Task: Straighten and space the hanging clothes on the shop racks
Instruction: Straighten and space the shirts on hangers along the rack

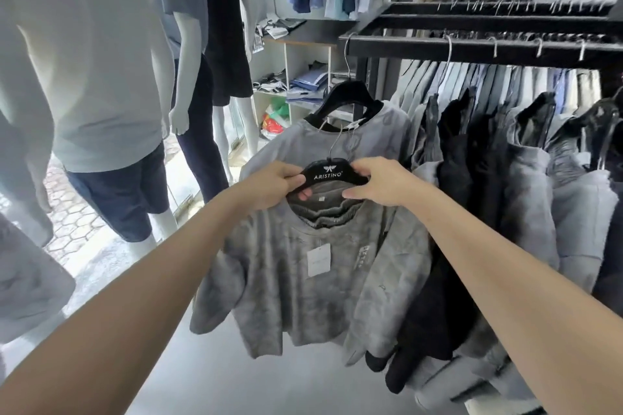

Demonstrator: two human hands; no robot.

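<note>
- At the rack's near end, the left hand and right hand grip a black hanger by its shoulders, fingers curled over, thumbs beneath.
- From it hangs a mottled grey tee; its wire hook looks free of the rail.
- Best kept level, collar centred, then hooked on with an even gap from the second tee.
- The knit is soft and limp, the hanger rigid and glossy, and a stiff white tag sits on the chest.
- Dark garments are crowded together on the right.

Matt grey mottled cloth shirt, glossy black plastic hanger, metal hook.
</note>
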